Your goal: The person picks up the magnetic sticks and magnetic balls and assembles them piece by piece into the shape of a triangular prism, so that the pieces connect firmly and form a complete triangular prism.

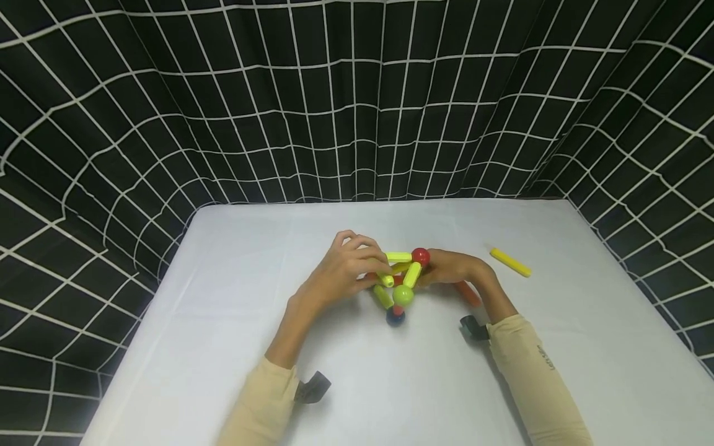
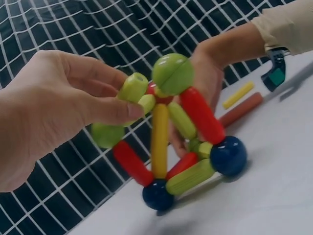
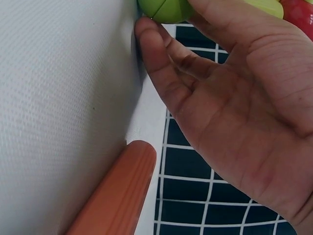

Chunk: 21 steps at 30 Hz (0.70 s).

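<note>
A toy frame of balls and rods (image 1: 413,275) stands on the table between both hands, with blue balls (image 2: 229,155) at its base and a green ball (image 2: 173,73) higher up. My left hand (image 1: 357,260) pinches a yellow-green rod (image 2: 133,87) between thumb and fingers at the frame's upper left side. From the right, my right hand (image 1: 449,266) holds the frame, its fingertips against a low green ball (image 3: 166,9). The red ball (image 1: 421,256) at the top sits by that hand's thumb. Some of the right fingers are hidden behind the rods in the head view.
An orange-red rod (image 1: 467,293) lies on the white table (image 1: 357,384) under the right wrist. Farther right is a loose yellow rod (image 1: 510,262). Black curtains with a white grid (image 1: 346,99) surround the table's back and sides.
</note>
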{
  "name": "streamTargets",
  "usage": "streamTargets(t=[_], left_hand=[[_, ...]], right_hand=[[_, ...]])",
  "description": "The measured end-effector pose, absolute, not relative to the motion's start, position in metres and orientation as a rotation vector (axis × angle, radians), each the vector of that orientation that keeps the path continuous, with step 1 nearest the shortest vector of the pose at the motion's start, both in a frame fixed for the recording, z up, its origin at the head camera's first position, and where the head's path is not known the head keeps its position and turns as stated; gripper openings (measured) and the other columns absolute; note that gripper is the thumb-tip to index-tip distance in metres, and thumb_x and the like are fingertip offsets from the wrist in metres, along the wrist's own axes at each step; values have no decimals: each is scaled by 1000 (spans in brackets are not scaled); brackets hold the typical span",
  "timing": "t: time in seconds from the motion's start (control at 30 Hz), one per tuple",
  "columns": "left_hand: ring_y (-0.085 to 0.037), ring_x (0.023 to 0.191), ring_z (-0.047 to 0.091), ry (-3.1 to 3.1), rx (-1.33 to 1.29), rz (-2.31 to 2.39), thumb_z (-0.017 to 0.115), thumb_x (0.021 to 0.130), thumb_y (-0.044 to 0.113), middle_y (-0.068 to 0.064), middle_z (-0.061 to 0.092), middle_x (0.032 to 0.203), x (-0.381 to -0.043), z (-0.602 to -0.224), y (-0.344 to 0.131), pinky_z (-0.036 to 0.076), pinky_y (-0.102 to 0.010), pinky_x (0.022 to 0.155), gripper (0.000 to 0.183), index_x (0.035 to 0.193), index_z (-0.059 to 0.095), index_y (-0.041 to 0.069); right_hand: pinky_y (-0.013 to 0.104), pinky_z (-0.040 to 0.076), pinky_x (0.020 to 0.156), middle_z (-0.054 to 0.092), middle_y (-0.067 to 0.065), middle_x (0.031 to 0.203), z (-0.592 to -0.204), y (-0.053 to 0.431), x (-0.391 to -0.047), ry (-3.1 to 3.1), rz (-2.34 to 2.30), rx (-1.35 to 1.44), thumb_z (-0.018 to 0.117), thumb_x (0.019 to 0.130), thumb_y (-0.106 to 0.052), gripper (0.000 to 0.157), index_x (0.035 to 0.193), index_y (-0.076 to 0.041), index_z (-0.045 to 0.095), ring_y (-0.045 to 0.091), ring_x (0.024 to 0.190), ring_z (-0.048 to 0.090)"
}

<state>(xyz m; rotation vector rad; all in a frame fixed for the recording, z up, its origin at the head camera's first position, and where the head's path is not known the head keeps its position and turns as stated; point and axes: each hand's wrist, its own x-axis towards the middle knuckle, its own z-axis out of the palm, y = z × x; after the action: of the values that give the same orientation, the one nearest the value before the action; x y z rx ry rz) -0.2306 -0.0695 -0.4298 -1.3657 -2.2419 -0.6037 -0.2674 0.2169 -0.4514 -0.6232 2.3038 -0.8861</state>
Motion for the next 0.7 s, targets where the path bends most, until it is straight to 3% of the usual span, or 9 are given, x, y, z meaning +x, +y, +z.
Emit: streamTargets(t=[0.23,0.3,0.43,0.53,0.6,0.7], left_hand=[[-20,115,65,-2242,-1391,-547,92,80,24,7,76,108,-226,-433,-57,48,-48,105,30,109,82,25],[-20,123,60,-2349,-1359,-690,92,79,30,5,72,121,-228,-437,-57,46,-48,110,46,122,77,25],[-22,135,54,-2678,-1136,-1236,93,78,36,-1,58,144,-238,-461,-63,45,-48,118,87,153,50,24],[-20,128,62,-2814,-970,-1430,91,82,32,-1,64,138,-246,-490,-66,51,-42,114,80,149,50,21],[-17,117,67,-2837,-958,-1373,90,82,32,0,71,128,-249,-505,-63,55,-38,107,69,141,58,18],[-13,103,66,-2788,-917,-1259,91,80,34,2,73,114,-250,-519,-58,57,-33,96,62,133,63,16]], right_hand=[[57,46,114,70,9,124,-451,219,-267,2285,-890,-655,79,92,-19,43,132,-7,65,25,115,59],[59,45,114,70,9,126,-451,219,-266,2280,-899,-667,79,93,-19,46,134,-7,64,26,118,59],[42,54,99,70,7,111,-450,218,-268,2375,-859,-712,78,93,-15,41,131,-5,65,21,101,59],[28,50,78,65,5,92,-442,217,-270,2524,-747,-689,74,96,-12,37,131,-2,65,16,82,54],[29,50,73,64,7,89,-432,218,-266,2604,-660,-622,70,99,-12,38,134,0,62,17,80,55],[40,56,79,68,14,99,-417,228,-258,2660,-498,-452,68,101,-21,43,138,-1,59,24,87,61]])
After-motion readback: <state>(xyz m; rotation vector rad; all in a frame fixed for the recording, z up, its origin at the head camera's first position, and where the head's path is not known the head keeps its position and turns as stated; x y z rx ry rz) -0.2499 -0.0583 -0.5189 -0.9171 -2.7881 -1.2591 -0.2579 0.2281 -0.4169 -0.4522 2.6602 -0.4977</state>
